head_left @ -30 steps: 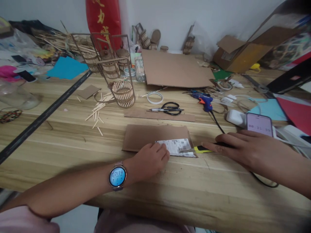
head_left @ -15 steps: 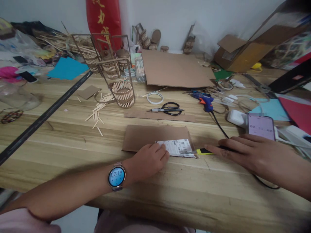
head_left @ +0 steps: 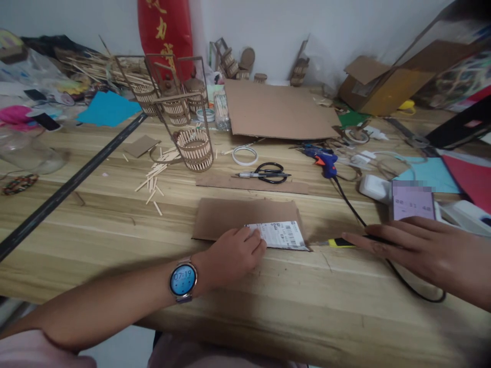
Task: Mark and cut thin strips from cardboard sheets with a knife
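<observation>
A brown cardboard piece [head_left: 222,214] with a white printed label [head_left: 282,236] lies near the front of the table. My left hand [head_left: 236,253] rests on its lower edge, fingers laid over the label and pressing down. A watch [head_left: 183,279] is on that wrist. To the right, my right hand [head_left: 414,253] is closed around a yellow and black utility knife [head_left: 342,243]. The blade points left, just beyond the cardboard's lower right corner. My palm and fingers hide most of the knife's handle.
Behind the cardboard lie a cardboard strip [head_left: 249,185], scissors [head_left: 270,174], a pen [head_left: 249,175] and a tape ring [head_left: 244,155]. A glue gun [head_left: 324,161], its cord and a phone [head_left: 412,199] are at right. Small stick baskets [head_left: 195,149] and loose sticks [head_left: 155,174] stand left.
My right hand has drawn the knife to the right, so its blade has left the label and passed the cardboard's corner. My left hand has stayed in place.
</observation>
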Tool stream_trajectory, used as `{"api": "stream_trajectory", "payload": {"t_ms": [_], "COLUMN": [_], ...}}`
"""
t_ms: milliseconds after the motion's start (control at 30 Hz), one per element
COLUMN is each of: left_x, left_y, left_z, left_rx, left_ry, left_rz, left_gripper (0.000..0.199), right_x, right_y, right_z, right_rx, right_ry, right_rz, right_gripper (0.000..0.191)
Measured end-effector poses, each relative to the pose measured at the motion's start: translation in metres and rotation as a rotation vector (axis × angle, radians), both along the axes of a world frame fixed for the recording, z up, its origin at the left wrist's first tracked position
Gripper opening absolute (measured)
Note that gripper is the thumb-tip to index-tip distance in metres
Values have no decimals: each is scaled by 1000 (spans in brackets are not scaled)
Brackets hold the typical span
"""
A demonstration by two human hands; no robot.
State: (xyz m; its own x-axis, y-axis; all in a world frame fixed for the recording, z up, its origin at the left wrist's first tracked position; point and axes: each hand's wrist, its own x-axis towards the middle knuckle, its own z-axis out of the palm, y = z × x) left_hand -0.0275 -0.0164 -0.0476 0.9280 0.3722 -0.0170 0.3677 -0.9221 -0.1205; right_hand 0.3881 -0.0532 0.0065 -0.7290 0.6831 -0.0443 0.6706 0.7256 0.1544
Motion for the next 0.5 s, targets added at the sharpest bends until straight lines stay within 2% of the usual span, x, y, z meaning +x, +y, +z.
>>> {"api": "stream_trajectory", "payload": {"t_ms": [133,233,333,500], "left_x": [0,1,4,7], "left_y": [4,10,19,33], "left_z": [0,0,-3,-9], "left_rx": [-24,-82,-137,-294], "left_ry": [-19,-35,-82,-268], "left_rz": [-2,16,37,110], "left_gripper": [27,19,15,20], "right_x": [33,34,11,-46], "right_y": [-20,-39,-54,-58], "right_z": [-11,-17,-24,-39], "right_rx": [61,150,130,-135], "right_ry": [28,47,154,386], "right_rz": [-155,-320,-489,-614], "right_gripper": [56,51,52,51]}}
